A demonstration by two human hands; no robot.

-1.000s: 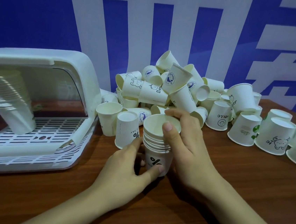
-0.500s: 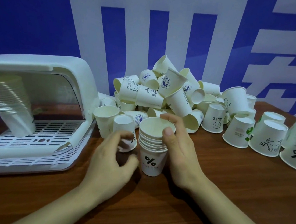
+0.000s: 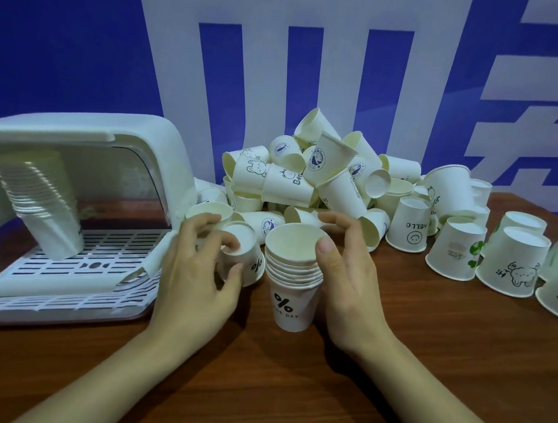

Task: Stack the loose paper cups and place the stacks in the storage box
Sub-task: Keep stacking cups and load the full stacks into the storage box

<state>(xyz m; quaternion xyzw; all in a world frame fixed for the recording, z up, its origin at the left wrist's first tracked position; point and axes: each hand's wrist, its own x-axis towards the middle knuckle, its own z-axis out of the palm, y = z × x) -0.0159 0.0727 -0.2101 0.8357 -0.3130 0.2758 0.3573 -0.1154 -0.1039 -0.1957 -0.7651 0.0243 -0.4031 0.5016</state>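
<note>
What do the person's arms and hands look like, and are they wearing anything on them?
Both forearms are bare up to the frame's edge: no sleeves show. The left hand and right hand wear no gloves, rings, watch or bracelet. The fingernails look short and unpainted.

The storage box runs off the left edge; the left hand perhaps hides a cup's side.
</note>
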